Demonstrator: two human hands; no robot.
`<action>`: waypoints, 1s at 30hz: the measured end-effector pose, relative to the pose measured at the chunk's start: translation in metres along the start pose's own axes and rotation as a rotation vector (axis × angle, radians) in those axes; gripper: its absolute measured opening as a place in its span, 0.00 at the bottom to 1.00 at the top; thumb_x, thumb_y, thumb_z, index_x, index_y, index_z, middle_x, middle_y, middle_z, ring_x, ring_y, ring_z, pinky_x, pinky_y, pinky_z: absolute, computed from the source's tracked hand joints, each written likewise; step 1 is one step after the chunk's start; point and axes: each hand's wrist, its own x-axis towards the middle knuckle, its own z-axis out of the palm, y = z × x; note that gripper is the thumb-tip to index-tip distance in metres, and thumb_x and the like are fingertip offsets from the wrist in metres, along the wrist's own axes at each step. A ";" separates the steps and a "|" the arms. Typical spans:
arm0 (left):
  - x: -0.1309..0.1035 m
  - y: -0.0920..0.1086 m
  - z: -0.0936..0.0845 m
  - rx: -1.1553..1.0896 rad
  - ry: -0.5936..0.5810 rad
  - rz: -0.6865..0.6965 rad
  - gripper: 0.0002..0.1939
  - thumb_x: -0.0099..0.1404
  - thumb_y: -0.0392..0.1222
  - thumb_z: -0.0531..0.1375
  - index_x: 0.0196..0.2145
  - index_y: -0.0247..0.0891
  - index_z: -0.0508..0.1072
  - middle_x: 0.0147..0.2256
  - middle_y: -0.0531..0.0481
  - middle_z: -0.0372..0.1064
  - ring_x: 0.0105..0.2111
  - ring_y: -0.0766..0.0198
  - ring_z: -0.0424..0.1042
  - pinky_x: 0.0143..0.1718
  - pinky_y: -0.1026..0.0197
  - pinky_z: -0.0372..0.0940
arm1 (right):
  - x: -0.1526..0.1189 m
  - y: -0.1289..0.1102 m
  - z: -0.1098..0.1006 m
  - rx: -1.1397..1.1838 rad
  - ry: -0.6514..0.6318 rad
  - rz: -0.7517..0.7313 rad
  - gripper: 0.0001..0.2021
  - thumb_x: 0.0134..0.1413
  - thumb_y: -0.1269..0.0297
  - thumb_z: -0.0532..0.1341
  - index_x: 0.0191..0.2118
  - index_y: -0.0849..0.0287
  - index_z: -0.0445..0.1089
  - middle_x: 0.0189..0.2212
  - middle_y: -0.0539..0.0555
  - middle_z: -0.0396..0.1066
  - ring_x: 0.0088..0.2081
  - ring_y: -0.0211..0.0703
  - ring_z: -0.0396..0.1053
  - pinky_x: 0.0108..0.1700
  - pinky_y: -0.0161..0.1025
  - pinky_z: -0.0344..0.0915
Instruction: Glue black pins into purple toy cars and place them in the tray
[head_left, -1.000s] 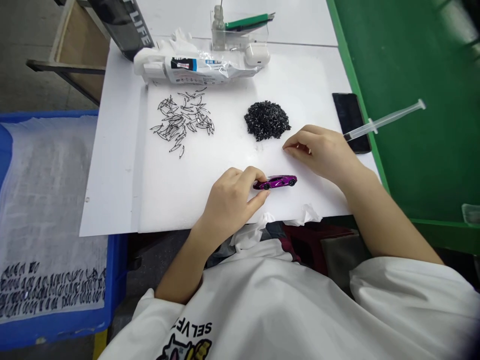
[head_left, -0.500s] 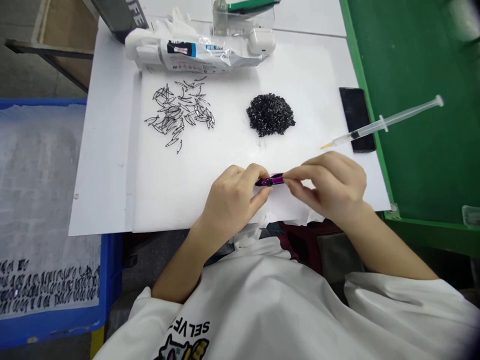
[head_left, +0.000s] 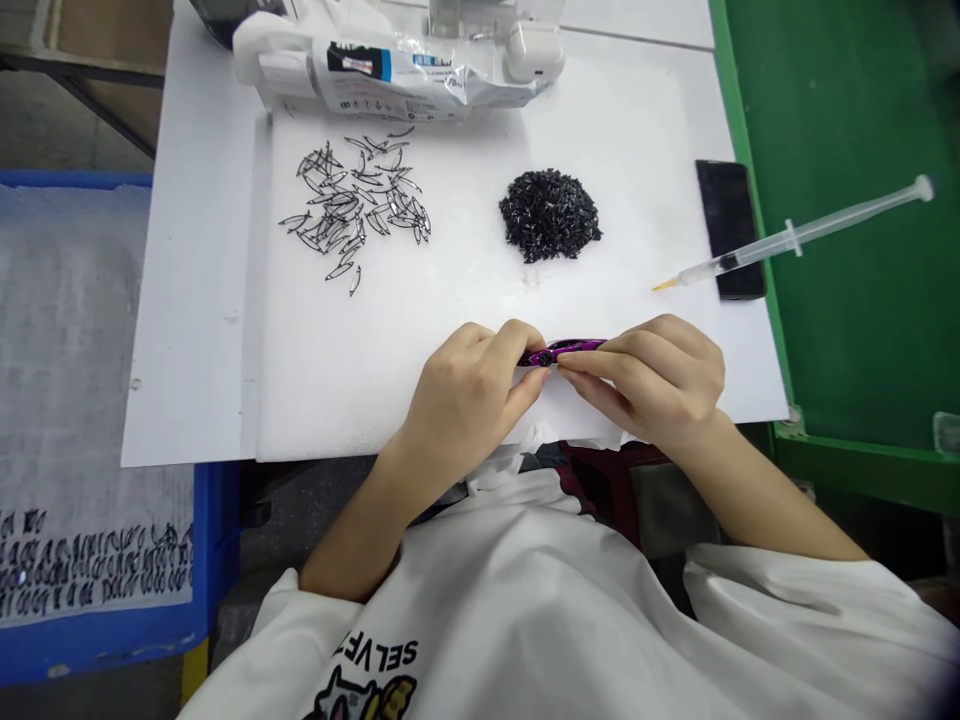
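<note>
On the white counter (head_left: 450, 330), at six o'clock from the black parts heap (head_left: 550, 214), my left hand (head_left: 465, 395) and right hand (head_left: 649, 375) pinch the purple toy car (head_left: 566, 349), fitting a piece that needs steady seating.

Glossy purple toy car (head_left: 566, 350); matt white foam board (head_left: 450, 330); clear plastic syringe (head_left: 795, 238).
</note>
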 end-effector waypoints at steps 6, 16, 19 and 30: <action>-0.001 0.000 0.000 0.000 0.010 0.010 0.04 0.64 0.38 0.58 0.37 0.39 0.67 0.34 0.53 0.73 0.35 0.64 0.69 0.35 0.63 0.64 | -0.002 0.001 0.001 -0.039 -0.094 0.041 0.05 0.55 0.64 0.60 0.34 0.47 0.74 0.19 0.48 0.70 0.20 0.37 0.61 0.24 0.38 0.61; -0.001 0.000 0.000 -0.001 0.003 0.008 0.03 0.64 0.38 0.58 0.37 0.39 0.66 0.34 0.54 0.73 0.35 0.64 0.69 0.35 0.63 0.64 | -0.003 0.002 0.003 0.002 -0.047 0.022 0.07 0.53 0.67 0.60 0.33 0.45 0.72 0.19 0.48 0.67 0.22 0.36 0.60 0.25 0.37 0.59; -0.001 0.000 0.000 -0.001 0.001 0.009 0.04 0.64 0.38 0.59 0.37 0.39 0.66 0.34 0.54 0.73 0.35 0.64 0.69 0.35 0.63 0.64 | -0.001 0.001 -0.001 0.065 0.005 -0.003 0.06 0.52 0.68 0.61 0.32 0.48 0.72 0.20 0.48 0.68 0.22 0.37 0.61 0.24 0.37 0.60; -0.016 0.010 -0.013 -0.017 0.040 0.064 0.16 0.60 0.34 0.61 0.46 0.35 0.65 0.40 0.47 0.73 0.39 0.61 0.71 0.41 0.59 0.68 | -0.002 0.012 -0.022 0.355 -0.413 0.144 0.15 0.58 0.65 0.55 0.52 0.59 0.62 0.43 0.57 0.71 0.46 0.48 0.68 0.47 0.48 0.66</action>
